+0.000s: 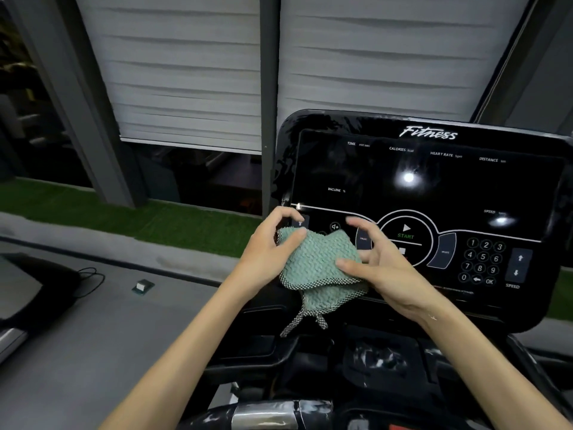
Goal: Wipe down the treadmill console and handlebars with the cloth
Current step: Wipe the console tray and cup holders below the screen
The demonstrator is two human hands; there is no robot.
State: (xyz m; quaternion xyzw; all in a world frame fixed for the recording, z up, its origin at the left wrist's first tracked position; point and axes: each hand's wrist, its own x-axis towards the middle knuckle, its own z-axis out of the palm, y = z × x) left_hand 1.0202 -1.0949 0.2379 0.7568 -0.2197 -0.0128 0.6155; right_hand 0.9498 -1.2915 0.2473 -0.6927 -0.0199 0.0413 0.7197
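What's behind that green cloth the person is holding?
The treadmill console. A speaker button and the START ring show beside the cloth; whatever lies directly behind it is hidden.

The cloth [319, 259] is mint green with a raised zigzag weave. Its edging and the ties hanging toward 6 o'clock are checked black and white. The console [434, 187] is glossy black with white lettering, a green START label [405, 236] and white keypad digits [482, 257] at its 4 o'clock. At 6 o'clock the black handlebar [266, 412] carries a silver band. Pale grey blinds [186, 72] at 12 o'clock show horizontal banding. Green turf [93, 209] lies at 9 o'clock.
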